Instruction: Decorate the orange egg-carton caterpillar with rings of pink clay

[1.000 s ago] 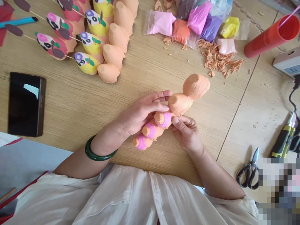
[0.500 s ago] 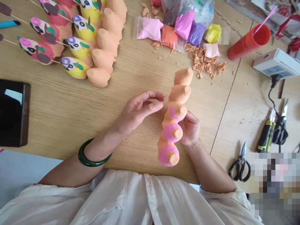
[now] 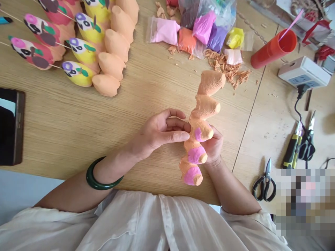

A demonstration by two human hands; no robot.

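Item one: an orange strip [image 3: 201, 125] of five blunt cones, moulded like egg carton. It is held above the wooden table [image 3: 146, 83], in front of the white shirt [image 3: 146, 219], its length slanting slightly to the right at the far end. Pink patches [image 3: 196, 155] are borne by the three nearest cones, the smallest patch on the middle cone of the strip.

The right hand [image 3: 214, 146] is placed at the right side, partly hidden behind the strip, which is gripped by it. The left hand [image 3: 159, 132] is set at the left edge, fingers curved and thumb spread apart from them; whether the edge is pinched there cannot be told. A dark green bangle [image 3: 90, 174] is worn on the left forearm.

Beyond the strip: orange shavings [image 3: 237, 78], heaped. Beside and behind these: packets, including pale pink [image 3: 164, 30], orange [image 3: 186, 40], purple [image 3: 217, 36] and yellow [image 3: 235, 37].

To the right: a red tube [image 3: 270, 50], tilted in view; a white power strip [image 3: 305, 73] with a black plug [image 3: 302, 89] inserted; black-handled scissors [image 3: 267, 177]; a yellow-and-black cutter [image 3: 290, 153].

To the left: plain orange cones [image 3: 106, 85], lined up; yellow painted cones [image 3: 81, 76] and red painted cones [image 3: 42, 57] alongside; a dark phone [image 3: 9, 125], cut off by the frame.
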